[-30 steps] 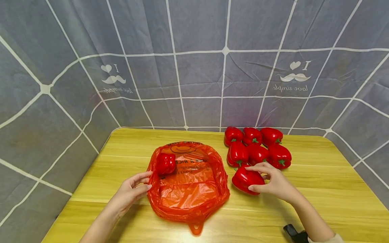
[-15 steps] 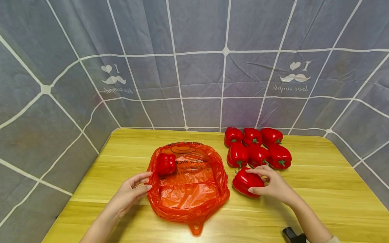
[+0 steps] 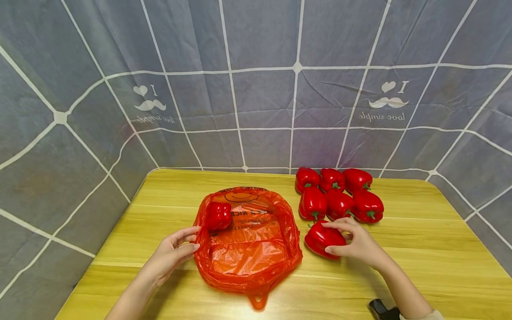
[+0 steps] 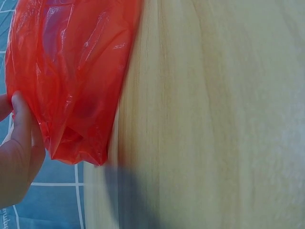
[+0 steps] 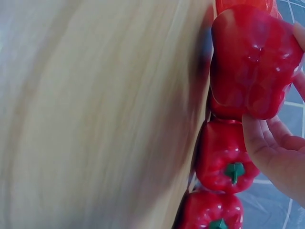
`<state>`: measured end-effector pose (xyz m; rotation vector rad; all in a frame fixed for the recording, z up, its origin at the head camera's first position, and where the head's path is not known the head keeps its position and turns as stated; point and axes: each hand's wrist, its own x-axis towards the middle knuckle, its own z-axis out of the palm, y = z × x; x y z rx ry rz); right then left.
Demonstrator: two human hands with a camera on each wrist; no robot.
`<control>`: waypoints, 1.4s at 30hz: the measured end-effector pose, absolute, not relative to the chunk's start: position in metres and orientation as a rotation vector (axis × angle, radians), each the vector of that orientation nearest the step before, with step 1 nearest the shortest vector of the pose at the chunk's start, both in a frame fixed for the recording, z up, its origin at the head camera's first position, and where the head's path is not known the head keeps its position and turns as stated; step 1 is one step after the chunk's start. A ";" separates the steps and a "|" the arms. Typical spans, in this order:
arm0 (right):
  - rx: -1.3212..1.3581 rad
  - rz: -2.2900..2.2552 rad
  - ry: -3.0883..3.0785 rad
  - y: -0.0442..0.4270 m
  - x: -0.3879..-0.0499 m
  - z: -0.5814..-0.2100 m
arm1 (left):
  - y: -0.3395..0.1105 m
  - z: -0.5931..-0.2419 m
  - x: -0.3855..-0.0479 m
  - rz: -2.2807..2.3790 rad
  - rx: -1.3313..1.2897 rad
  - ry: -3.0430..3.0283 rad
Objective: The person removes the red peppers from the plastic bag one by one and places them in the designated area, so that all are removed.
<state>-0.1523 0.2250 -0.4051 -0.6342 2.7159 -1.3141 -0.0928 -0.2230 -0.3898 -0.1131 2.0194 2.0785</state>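
Note:
My right hand [image 3: 356,242] grips a glossy red bell pepper [image 3: 323,239], thumb on its near side and fingers over its far side. In the right wrist view this bell pepper [image 5: 255,62] fills the upper right, its green stem hidden there. Left of it lies an orange-red plastic bag [image 3: 248,282], its mouth spread wide and upward. One bell pepper [image 3: 219,215] sits inside the bag at the left. My left hand [image 3: 173,253] touches the bag's outer left side, thumb and fingers apart. In the left wrist view, the fingertips rest against the bag [image 4: 81,86].
Behind the gripped pepper, several red bell peppers [image 3: 339,203] lie close together in two rows. A dark object [image 3: 382,310] is beside the right forearm. The wooden table [image 3: 416,249] ends at a grey checked curtain [image 3: 264,98] on the back and sides.
My right hand and its bell pepper have shifted slightly, first toward the front, then a little left. My left hand and the bag look the same.

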 end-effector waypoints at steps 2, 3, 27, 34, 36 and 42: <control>-0.633 -1.314 2.723 0.225 -0.153 -0.406 | -0.223 -0.390 -0.093 2.079 -0.117 2.020; -0.632 -1.312 2.727 0.225 -0.153 -0.406 | -0.223 -0.390 -0.093 2.079 -0.120 2.021; -0.582 -1.344 2.702 0.223 -0.158 -0.405 | -0.222 -0.389 -0.094 2.063 -0.094 2.038; -0.603 -1.343 2.693 0.225 -0.156 -0.406 | -0.222 -0.391 -0.093 2.066 -0.110 2.036; -0.603 -1.341 2.695 0.225 -0.156 -0.407 | -0.223 -0.391 -0.093 2.065 -0.111 2.035; -0.625 -1.342 2.710 0.227 -0.157 -0.409 | -0.223 -0.390 -0.093 2.067 -0.115 2.034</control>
